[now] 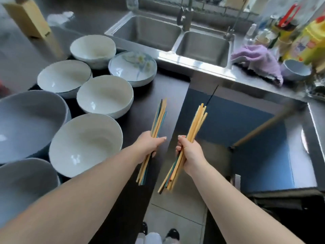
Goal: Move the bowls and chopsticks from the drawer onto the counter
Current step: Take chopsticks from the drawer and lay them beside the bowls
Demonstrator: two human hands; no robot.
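Observation:
My left hand grips a bundle of wooden and teal chopsticks above the dark counter near its right edge. My right hand grips a second bundle of mostly wooden chopsticks, held past the counter edge over the floor. Both bundles point away from me. Several bowls stand on the counter to the left: white ones, a flower-patterned one and large grey ones. No drawer is visible.
A steel double sink with a tap lies beyond. A purple cloth, a small bowl and bottles crowd the right side. A wooden knife block stands at the far left. A wooden handle crosses the blue cabinet fronts.

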